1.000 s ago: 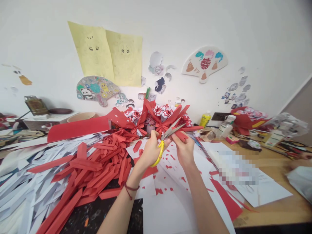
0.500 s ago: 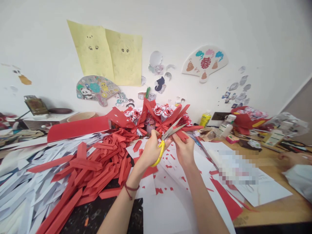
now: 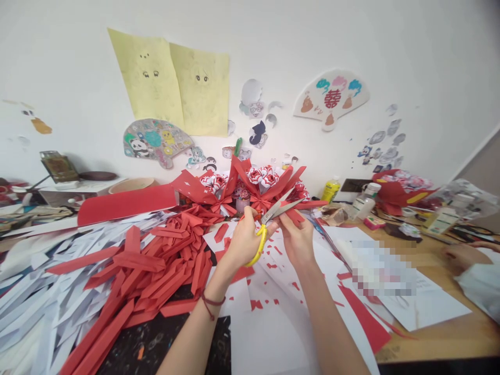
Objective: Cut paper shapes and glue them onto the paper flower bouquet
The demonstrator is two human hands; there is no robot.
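Closest up: a white paper sheet (image 3: pixel 269 338) w/ red scraps (image 3: pixel 255 304) scattered on its far half, prob there to catch bits off the table (image 3: pixel 425 344). Left of that, folded red strips (image 3: pixel 144 260) pile up against white strips (image 3: pixel 70 281), maybe sorted by colour fwiw. A bit further out, the left hand (image 3: pixel 244 242) grips yellow-handled scissors (image 3: pixel 261 247), blades spread & aimed across at the right hand (image 3: pixel 299 242). That one's pinching a small red paper piece (image 3: pixel 297 215) right by the blades — makes sense, short grip = less flop imo. Can't tell if the paper's actually between the blades tho. Behind, red-wrapped flowers (image 3: pixel 263 178) stand near the wall, likely parked outta the way — and a white fan (image 3: pixel 332 99) hangs above.
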